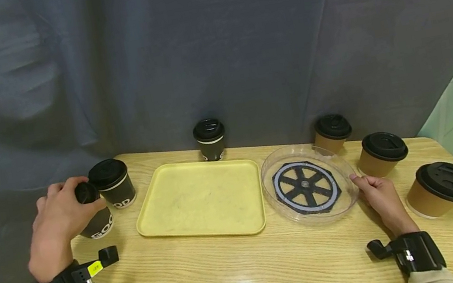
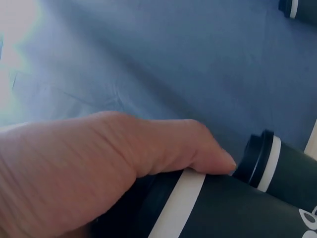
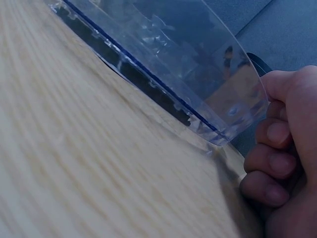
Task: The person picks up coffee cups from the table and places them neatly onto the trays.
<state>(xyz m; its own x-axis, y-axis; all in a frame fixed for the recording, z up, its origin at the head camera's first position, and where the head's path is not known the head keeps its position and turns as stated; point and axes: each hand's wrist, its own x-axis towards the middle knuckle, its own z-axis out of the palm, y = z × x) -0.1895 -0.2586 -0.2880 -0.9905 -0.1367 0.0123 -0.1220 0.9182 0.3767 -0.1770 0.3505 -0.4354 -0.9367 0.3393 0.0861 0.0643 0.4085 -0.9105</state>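
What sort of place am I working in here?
Probably a staged tabletop setup rather than a working café: a dark cloth hangs behind the wooden table, lidded cups share it with a yellow tray, and black wrist devices look like worn cameras.

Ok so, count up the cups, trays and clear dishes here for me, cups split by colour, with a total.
Black cups: 3
Brown cups: 3
Yellow tray: 1
Clear round dish: 1
Total: 8
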